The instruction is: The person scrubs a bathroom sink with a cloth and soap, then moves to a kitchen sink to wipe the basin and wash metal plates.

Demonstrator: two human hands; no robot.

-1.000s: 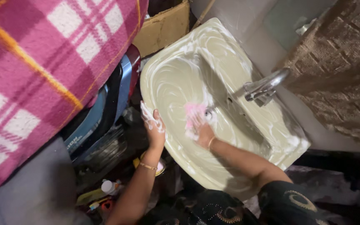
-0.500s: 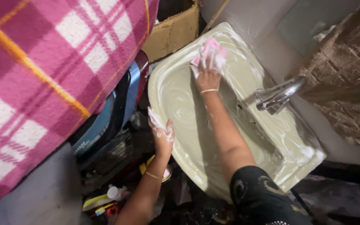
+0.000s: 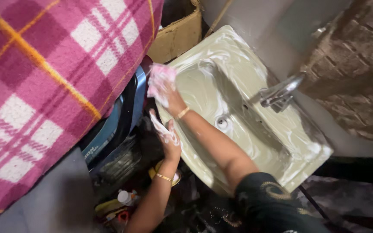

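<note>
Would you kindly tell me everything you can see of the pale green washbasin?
The pale green ceramic-looking washbasin is a broad, rounded-cornered bowl fixed against a grey wall, seen from above at a slant. White soapy lather streaks its rim and inner slopes. A round drain sits at its bottom, and a shiny metal tap reaches over it. The right hand presses a foamy pink sponge on its left rim; the sudsy left hand grips the near edge.
</note>
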